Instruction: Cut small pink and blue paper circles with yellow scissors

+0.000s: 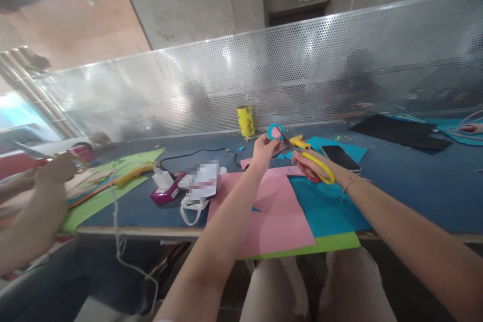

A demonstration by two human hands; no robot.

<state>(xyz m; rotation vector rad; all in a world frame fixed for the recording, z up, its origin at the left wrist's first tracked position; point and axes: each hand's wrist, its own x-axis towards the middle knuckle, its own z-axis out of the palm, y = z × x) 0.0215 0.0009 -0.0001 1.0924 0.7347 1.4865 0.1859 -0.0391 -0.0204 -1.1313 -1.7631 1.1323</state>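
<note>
My left hand (pixel 265 148) is raised over the table, its fingers pinched on a small blue-and-pink paper cutout (pixel 275 131). My right hand (pixel 307 162) is closed in the yellow handles of a pair of scissors (pixel 310 159). The scissor blades point up and left into the cutout. Below my hands lie a pink paper sheet (pixel 270 214), a blue sheet (pixel 326 207) and a green sheet (pixel 332 243) stacked at the table's front edge.
A black phone (pixel 340 157) lies on a blue sheet behind my right hand. A yellow roll (pixel 245 120) stands by the perforated metal screen (pixel 287 70). A purple device (pixel 166 191) with cable sits left. Another person's hands (pixel 49 181) work at the far left over green paper (pixel 101 191). Black sheets (pixel 402 131) lie far right.
</note>
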